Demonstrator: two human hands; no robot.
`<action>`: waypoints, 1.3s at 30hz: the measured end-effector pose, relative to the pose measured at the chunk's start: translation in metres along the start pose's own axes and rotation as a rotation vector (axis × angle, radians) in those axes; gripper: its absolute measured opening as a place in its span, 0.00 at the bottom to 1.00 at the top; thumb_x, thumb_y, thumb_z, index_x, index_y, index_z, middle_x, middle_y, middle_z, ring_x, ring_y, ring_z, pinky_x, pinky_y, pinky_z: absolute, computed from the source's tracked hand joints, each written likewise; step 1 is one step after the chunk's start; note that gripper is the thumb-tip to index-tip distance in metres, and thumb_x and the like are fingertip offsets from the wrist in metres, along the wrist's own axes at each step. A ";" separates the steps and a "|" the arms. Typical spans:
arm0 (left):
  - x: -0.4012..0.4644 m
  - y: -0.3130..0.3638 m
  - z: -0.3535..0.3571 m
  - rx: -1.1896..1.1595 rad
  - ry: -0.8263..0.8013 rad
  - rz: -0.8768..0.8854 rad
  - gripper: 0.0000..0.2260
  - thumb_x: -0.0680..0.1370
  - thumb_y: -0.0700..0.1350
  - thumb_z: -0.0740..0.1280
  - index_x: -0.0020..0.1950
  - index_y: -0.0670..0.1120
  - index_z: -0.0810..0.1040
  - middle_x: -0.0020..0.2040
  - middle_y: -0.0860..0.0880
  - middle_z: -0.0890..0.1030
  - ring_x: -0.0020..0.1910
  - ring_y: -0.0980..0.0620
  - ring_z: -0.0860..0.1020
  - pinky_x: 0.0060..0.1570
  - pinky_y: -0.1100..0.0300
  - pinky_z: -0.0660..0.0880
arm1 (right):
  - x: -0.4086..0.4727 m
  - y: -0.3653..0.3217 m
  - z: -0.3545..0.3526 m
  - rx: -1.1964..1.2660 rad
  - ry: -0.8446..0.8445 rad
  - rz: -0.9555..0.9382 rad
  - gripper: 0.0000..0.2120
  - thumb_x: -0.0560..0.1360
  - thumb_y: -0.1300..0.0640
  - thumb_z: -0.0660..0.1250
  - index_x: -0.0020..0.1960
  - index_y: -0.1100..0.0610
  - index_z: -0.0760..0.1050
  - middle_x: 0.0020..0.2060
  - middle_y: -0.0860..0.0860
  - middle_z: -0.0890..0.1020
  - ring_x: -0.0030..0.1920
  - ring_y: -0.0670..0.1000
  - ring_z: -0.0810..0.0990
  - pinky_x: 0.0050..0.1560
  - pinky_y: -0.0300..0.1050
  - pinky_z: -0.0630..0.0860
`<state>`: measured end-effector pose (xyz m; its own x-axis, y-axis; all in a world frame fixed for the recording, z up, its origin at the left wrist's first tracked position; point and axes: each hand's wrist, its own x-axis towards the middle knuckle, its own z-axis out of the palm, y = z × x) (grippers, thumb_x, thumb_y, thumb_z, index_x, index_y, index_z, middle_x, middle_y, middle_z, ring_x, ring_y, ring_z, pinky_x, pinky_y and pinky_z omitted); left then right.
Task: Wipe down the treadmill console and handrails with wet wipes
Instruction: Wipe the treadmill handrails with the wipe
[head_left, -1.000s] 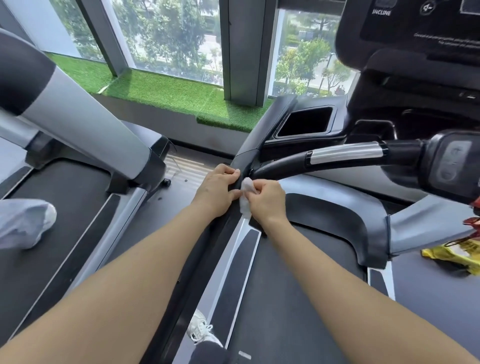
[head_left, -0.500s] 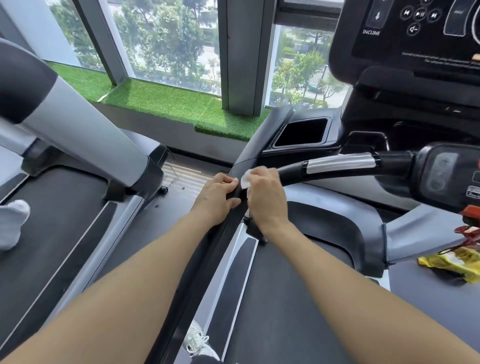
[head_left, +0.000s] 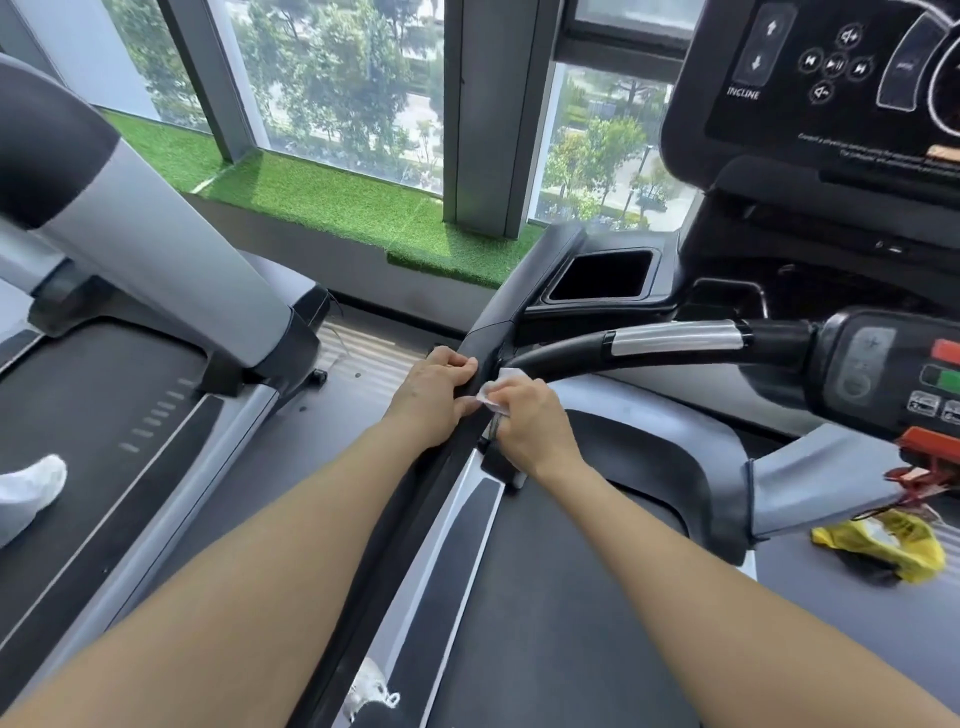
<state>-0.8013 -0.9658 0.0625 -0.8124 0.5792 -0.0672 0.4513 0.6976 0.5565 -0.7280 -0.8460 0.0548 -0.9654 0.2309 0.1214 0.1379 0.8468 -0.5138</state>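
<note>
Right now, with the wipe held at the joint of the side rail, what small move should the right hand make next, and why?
Probably slide the right hand with the wet wipe up onto the curved handlebar. The wipe sits at the bar's lower end, the left hand steadies the side rail, and the bar's silver grip lies just ahead.

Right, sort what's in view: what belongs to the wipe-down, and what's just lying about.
Belongs to the job:
wet wipe, held in the right hand
side handrail, gripped by the left hand
curved handlebar
console

Just lying about:
yellow wrapper
neighbouring treadmill
green turf ledge
</note>
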 end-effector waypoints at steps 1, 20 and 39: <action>0.000 0.000 -0.001 -0.003 -0.006 -0.002 0.23 0.77 0.44 0.67 0.72 0.45 0.68 0.68 0.49 0.68 0.68 0.50 0.65 0.67 0.65 0.56 | -0.001 0.000 -0.005 0.022 0.030 -0.005 0.17 0.72 0.70 0.58 0.49 0.58 0.82 0.51 0.53 0.81 0.51 0.59 0.76 0.48 0.41 0.68; -0.048 -0.039 -0.028 -0.176 -0.141 -0.244 0.19 0.78 0.48 0.65 0.69 0.48 0.71 0.66 0.49 0.72 0.62 0.52 0.74 0.59 0.63 0.67 | 0.048 -0.022 0.012 -0.263 -0.301 -0.255 0.18 0.83 0.54 0.50 0.70 0.57 0.68 0.70 0.51 0.66 0.73 0.52 0.57 0.70 0.39 0.47; -0.043 -0.023 -0.030 -0.169 -0.271 -0.322 0.17 0.76 0.47 0.69 0.64 0.45 0.75 0.60 0.46 0.79 0.59 0.48 0.76 0.59 0.58 0.71 | 0.069 -0.020 0.008 -0.304 -0.083 -0.151 0.13 0.79 0.62 0.57 0.57 0.57 0.79 0.57 0.55 0.72 0.60 0.57 0.66 0.60 0.46 0.66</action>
<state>-0.7871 -1.0192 0.0774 -0.7654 0.4490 -0.4610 0.1061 0.7947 0.5977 -0.7995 -0.8509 0.0671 -0.9929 0.0628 0.1011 0.0396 0.9754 -0.2168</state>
